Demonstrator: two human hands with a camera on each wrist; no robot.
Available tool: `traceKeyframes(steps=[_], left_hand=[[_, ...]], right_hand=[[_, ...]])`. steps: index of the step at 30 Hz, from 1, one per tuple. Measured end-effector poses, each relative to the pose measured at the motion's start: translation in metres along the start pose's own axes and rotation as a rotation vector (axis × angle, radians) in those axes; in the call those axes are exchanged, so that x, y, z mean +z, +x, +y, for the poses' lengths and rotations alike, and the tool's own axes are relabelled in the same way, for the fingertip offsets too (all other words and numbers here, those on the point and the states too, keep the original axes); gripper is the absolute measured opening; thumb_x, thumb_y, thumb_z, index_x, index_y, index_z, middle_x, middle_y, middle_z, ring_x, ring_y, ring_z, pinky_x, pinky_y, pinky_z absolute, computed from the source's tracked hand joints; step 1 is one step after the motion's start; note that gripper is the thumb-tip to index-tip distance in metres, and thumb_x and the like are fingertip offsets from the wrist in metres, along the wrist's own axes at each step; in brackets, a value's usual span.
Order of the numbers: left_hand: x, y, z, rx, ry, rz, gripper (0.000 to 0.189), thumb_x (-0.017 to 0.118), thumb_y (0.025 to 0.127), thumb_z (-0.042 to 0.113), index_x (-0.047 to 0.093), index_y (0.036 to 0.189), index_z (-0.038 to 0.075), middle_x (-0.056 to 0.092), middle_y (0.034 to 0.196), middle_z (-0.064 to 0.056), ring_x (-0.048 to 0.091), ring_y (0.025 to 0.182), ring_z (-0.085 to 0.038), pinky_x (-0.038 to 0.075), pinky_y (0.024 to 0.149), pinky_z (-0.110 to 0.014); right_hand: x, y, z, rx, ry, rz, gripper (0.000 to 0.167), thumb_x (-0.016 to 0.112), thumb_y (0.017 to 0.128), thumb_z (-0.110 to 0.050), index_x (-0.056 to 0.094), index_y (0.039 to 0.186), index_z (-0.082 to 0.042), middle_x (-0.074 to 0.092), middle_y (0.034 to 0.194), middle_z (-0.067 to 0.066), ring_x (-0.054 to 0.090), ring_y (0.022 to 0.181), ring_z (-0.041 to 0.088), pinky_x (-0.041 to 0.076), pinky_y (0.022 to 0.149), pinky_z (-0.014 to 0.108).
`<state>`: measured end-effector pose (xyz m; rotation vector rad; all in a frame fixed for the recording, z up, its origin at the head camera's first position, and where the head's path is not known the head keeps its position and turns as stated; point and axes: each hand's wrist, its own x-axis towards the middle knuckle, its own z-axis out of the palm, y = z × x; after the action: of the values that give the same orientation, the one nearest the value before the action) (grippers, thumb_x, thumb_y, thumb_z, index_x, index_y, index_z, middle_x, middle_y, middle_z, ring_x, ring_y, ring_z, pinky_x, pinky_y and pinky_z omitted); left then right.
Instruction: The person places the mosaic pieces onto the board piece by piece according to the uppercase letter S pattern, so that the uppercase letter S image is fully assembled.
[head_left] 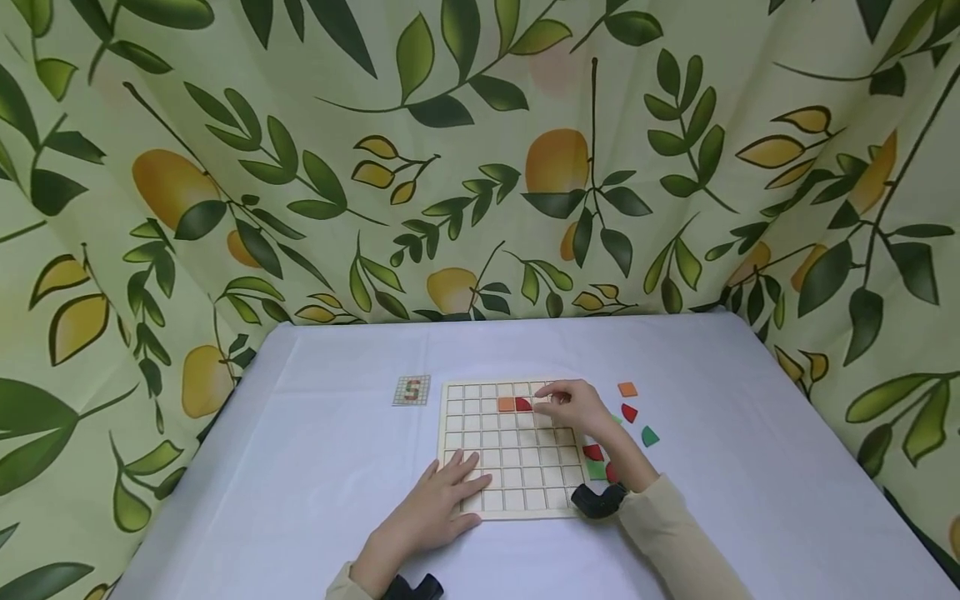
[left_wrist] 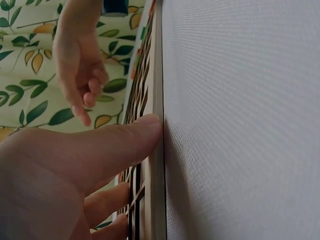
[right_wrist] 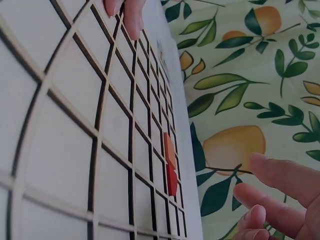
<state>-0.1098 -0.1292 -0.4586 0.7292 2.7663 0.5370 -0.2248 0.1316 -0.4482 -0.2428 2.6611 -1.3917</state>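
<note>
A pale wooden grid board (head_left: 510, 458) lies on the white table. My left hand (head_left: 435, 504) rests spread on its near left corner; in the left wrist view the thumb (left_wrist: 135, 135) lies against the board's edge. In an upper row sit an orange square tile (head_left: 507, 404) and, right beside it, a red quarter-round tile (head_left: 522, 404). Over the board's upper right part hovers my right hand (head_left: 581, 408), fingertips just right of the red tile. The right wrist view shows that hand (right_wrist: 285, 200) with thumb and forefinger apart and nothing between them.
Right of the board lie loose tiles: an orange square (head_left: 627, 389), a red piece (head_left: 629, 412) and a green quarter-round (head_left: 649, 436). Red (head_left: 593, 452) and green (head_left: 596, 471) ones sit by its right edge, partly behind the right forearm. A small pattern card (head_left: 412, 389) lies left.
</note>
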Motion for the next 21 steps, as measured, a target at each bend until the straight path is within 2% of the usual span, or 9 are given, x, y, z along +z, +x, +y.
traceKeyframes(steps=[11,21], left_hand=[[0.001,0.001,0.000,-0.001,-0.013,-0.004,0.053,0.062,0.090,0.038,0.051,0.140,0.026,0.036,0.158,-0.005,0.029,0.149,-0.032,0.025,0.117,-0.060],[0.001,0.001,-0.002,0.002,-0.025,-0.009,0.053,0.062,0.091,0.037,0.050,0.141,0.025,0.034,0.159,-0.004,0.026,0.150,-0.032,0.023,0.119,-0.060]], right_hand=[[-0.018,-0.022,0.011,0.053,-0.045,0.009,0.026,0.072,0.085,-0.020,0.073,0.103,-0.002,0.052,0.072,0.002,0.045,0.070,0.014,0.036,0.056,0.021],[-0.029,-0.041,0.021,0.079,-0.025,-0.006,0.029,0.072,0.085,-0.019,0.071,0.106,0.000,0.051,0.071,0.002,0.044,0.069,0.014,0.036,0.055,0.020]])
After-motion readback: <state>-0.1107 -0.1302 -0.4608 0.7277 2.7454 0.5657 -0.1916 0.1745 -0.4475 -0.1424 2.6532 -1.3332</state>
